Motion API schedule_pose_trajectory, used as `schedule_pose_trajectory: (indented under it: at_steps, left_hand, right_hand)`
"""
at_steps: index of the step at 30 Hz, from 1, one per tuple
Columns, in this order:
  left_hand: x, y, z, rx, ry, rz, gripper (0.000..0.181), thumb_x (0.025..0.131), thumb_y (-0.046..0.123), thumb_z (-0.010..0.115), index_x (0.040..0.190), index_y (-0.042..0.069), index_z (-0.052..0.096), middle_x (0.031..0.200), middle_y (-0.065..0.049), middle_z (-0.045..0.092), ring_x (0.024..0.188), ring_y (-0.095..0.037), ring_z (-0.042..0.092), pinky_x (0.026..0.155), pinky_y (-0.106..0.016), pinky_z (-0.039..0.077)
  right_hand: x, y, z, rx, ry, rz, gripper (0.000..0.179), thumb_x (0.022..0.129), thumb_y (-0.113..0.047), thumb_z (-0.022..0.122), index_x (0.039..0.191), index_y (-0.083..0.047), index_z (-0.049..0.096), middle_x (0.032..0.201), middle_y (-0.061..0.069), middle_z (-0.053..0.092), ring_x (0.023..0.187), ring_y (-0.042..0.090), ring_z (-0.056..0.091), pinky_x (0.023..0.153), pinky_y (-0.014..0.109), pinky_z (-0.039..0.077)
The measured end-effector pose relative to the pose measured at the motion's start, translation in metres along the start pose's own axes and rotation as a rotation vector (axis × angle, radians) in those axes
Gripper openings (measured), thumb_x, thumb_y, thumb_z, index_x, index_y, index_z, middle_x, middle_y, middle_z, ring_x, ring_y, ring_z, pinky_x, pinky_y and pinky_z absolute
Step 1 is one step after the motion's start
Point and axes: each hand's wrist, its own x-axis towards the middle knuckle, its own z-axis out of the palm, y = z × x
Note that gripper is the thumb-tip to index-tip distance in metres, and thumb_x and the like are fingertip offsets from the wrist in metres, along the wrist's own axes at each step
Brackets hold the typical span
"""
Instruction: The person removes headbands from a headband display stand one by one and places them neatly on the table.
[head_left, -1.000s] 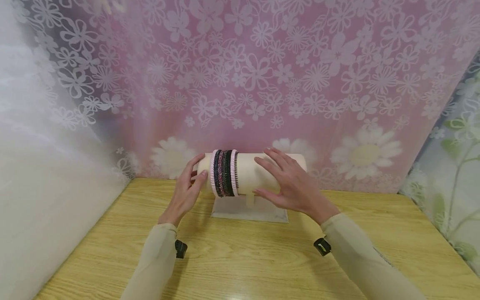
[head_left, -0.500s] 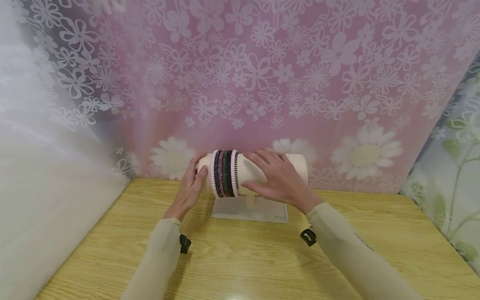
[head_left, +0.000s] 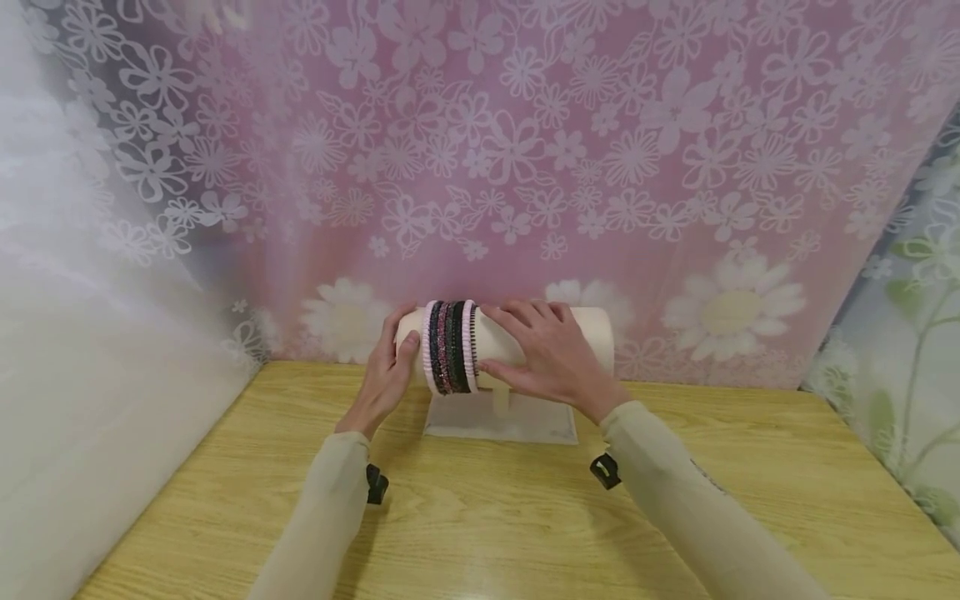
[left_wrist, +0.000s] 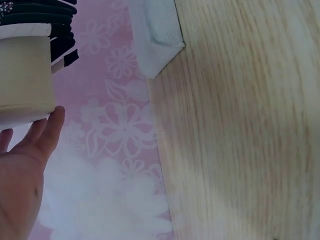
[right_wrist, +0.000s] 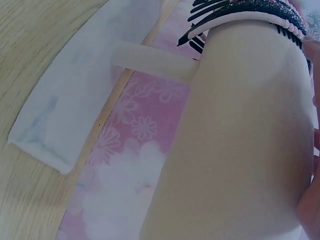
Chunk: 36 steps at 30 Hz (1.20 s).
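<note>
Several headbands (head_left: 448,347) in pink, black and glittery tones sit side by side around the left part of a cream cylindrical headband stand (head_left: 597,333). My left hand (head_left: 384,375) holds the stand's left end, thumb in front and fingers going over and behind it. In the left wrist view, fingertips (left_wrist: 59,114) meet the edge of that end. My right hand (head_left: 551,354) lies over the roll with extended fingers on top and the thumb lower in front. Its fingertips come right up to the rightmost headband, which shows small dark teeth (right_wrist: 290,36) in the right wrist view.
A pale rectangular base (head_left: 498,418) with a short post (head_left: 501,400) carries the roll on a wood-grain table (head_left: 465,517). Behind rises a pink floral curtain (head_left: 480,208). A whitish sheet (head_left: 112,350) borders the left side, and a leafy patterned one (head_left: 900,375) the right.
My right hand has slid left along the roll up to the headbands. The left hand has shifted slightly right at its end, and the headbands look almost unmoved.
</note>
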Motion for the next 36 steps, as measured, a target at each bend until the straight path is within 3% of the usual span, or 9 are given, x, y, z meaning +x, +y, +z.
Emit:
schedule_pose_trajectory:
  at_steps: [4,8,15,17,27,30,34,36]
  left_hand:
    - [0.002,-0.001,0.000,-0.022,-0.003,0.009,0.047,0.107,0.046,0.041,0.153,0.037,0.035,0.135,-0.013,0.056,0.094,-0.035,0.065,0.071,-0.042,0.055]
    - [0.004,-0.002,0.001,-0.018,-0.004,-0.002,0.047,0.107,0.043,0.041,0.153,0.037,0.035,0.130,-0.014,0.058,0.091,-0.035,0.062,0.073,-0.040,0.052]
    - [0.004,-0.003,0.003,-0.047,-0.021,-0.062,0.055,0.107,0.045,0.039,0.159,0.039,0.025,0.147,-0.015,0.050,0.113,-0.037,0.060,0.091,-0.052,0.050]
    - [0.004,-0.004,0.003,-0.042,-0.012,-0.058,0.053,0.106,0.048,0.040,0.158,0.040,0.028,0.143,-0.013,0.053,0.110,-0.037,0.061,0.089,-0.053,0.051]
    - [0.005,-0.006,0.004,-0.042,0.016,-0.024,0.052,0.105,0.052,0.040,0.154,0.035,0.034,0.154,-0.006,0.048,0.131,-0.036,0.054,0.104,-0.063,0.043]
    - [0.006,-0.006,0.004,-0.055,0.021,-0.032,0.051,0.105,0.053,0.040,0.153,0.038,0.035,0.150,-0.007,0.051,0.121,-0.036,0.060,0.099,-0.061,0.047]
    - [0.007,-0.006,0.005,-0.089,0.010,-0.052,0.047,0.105,0.051,0.041,0.151,0.042,0.036,0.128,-0.013,0.058,0.084,-0.032,0.063,0.073,-0.052,0.056]
    - [0.007,-0.006,0.005,-0.105,0.004,-0.058,0.048,0.105,0.049,0.041,0.152,0.042,0.035,0.128,-0.015,0.057,0.082,-0.030,0.062,0.068,-0.050,0.056]
  right_hand:
    - [0.003,-0.002,0.000,-0.002,-0.021,0.039,0.079,0.086,-0.067,0.066,0.151,-0.023,0.051,0.133,0.008,0.062,0.118,0.031,0.059,0.093,0.056,0.046]
    - [0.010,-0.008,0.000,-0.013,-0.099,0.094,0.084,0.086,-0.074,0.061,0.155,-0.029,0.046,0.134,0.009,0.060,0.118,0.033,0.056,0.093,0.056,0.043]
    - [0.019,-0.013,0.001,-0.083,-0.172,0.129,0.086,0.084,-0.081,0.053,0.156,-0.037,0.041,0.128,0.011,0.058,0.112,0.033,0.052,0.088,0.053,0.042]
    - [0.020,-0.013,0.002,-0.090,-0.183,0.134,0.085,0.085,-0.082,0.052,0.157,-0.038,0.040,0.127,0.011,0.057,0.111,0.033,0.052,0.088,0.053,0.041]
    - [0.022,-0.014,0.003,-0.094,-0.183,0.135,0.083,0.085,-0.082,0.052,0.156,-0.039,0.041,0.123,0.010,0.056,0.108,0.032,0.051,0.085,0.052,0.040]
    - [0.021,-0.013,0.003,-0.097,-0.179,0.134,0.082,0.086,-0.081,0.052,0.156,-0.040,0.040,0.125,0.010,0.057,0.109,0.032,0.051,0.085,0.051,0.040]
    - [0.020,-0.013,0.002,-0.088,-0.181,0.134,0.080,0.086,-0.080,0.053,0.155,-0.042,0.041,0.127,0.011,0.056,0.110,0.033,0.051,0.086,0.051,0.039]
    - [0.020,-0.013,0.001,-0.081,-0.179,0.134,0.078,0.086,-0.079,0.054,0.154,-0.042,0.043,0.127,0.011,0.056,0.110,0.033,0.051,0.086,0.051,0.039]
